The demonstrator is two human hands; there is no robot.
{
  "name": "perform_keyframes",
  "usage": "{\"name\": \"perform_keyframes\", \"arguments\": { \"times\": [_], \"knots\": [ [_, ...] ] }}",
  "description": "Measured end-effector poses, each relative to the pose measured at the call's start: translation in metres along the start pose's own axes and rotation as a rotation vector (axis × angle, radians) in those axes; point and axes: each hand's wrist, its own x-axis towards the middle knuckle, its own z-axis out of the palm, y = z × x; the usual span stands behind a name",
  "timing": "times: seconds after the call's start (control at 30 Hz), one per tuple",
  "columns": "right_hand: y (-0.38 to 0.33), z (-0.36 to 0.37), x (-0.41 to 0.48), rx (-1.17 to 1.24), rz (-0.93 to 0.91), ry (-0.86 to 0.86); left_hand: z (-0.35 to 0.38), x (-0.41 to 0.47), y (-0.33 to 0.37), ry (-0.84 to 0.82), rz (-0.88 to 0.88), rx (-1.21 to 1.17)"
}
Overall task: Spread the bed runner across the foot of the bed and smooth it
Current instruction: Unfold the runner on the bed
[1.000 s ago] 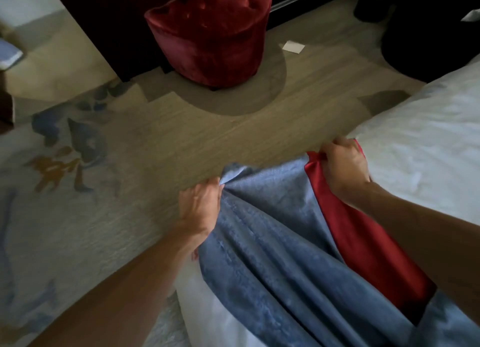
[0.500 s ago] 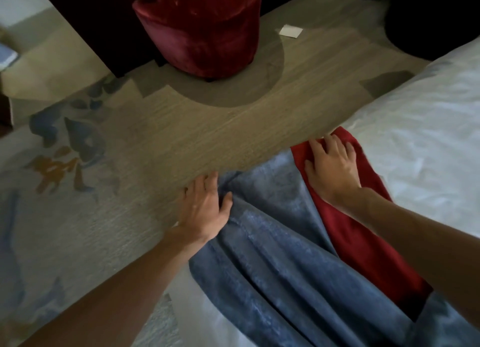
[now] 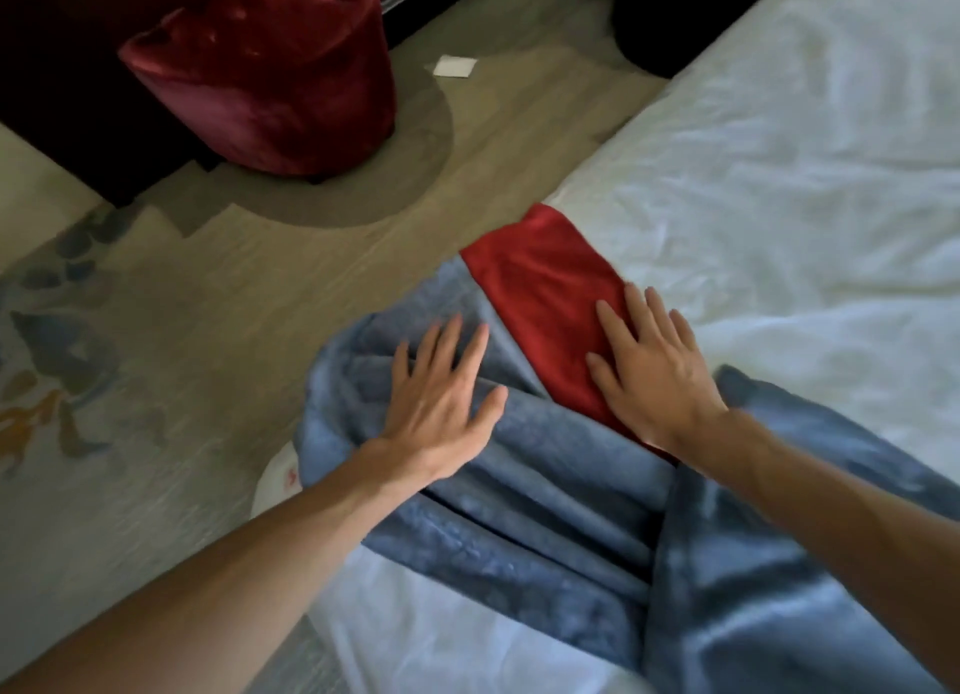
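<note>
Because the runner (image 3: 519, 511) lies rumpled at the bed (image 3: 779, 174) corner, left hand (image 3: 441, 407) and right hand (image 3: 649, 376) press it flat, fingers straight and spread, gripping nothing.

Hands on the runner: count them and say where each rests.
2. The left hand flat on the blue folds of the runner; right hand flat on its red band, beside the sheet. None looks hidden.

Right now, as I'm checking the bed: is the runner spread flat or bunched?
Bunched: the bed runner shows deep folds below the left hand; the right hand rests flat on it.
</note>
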Motion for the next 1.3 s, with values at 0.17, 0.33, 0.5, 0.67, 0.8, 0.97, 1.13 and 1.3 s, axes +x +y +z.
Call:
{"name": "perform_keyframes", "arguments": {
  "times": [0.17, 0.33, 0.5, 0.67, 0.8, 0.97, 1.13, 1.3],
  "knots": [
    [0.040, -0.011, -0.060, 0.037, 0.173, 0.032, 0.002, -0.001, 0.074, 0.008, 0.269, 0.008],
    [0.105, -0.016, -0.128, 0.059, 0.437, -0.118, 0.013, -0.009, 0.161, -0.054, 0.493, 0.084],
    [0.155, -0.009, -0.189, -0.023, 0.542, -0.198, 0.027, -0.025, 0.209, -0.103, 0.450, -0.040],
    [0.176, -0.013, -0.231, 0.009, 0.520, -0.132, 0.027, -0.045, 0.243, 0.032, 0.185, -0.224],
    [0.191, -0.017, -0.255, 0.019, 0.563, -0.024, 0.019, -0.049, 0.262, 0.042, 0.016, -0.297],
    [0.209, -0.029, -0.279, 0.041, 0.610, 0.051, 0.014, -0.056, 0.292, 0.009, 0.079, -0.400],
    [0.224, -0.037, -0.303, 0.173, 0.788, 0.259, 0.013, -0.066, 0.327, -0.210, 0.013, -0.510],
    [0.246, -0.042, -0.335, 0.221, 0.940, 0.323, 0.015, -0.089, 0.373, -0.450, 0.220, -0.619]
  ]
}}
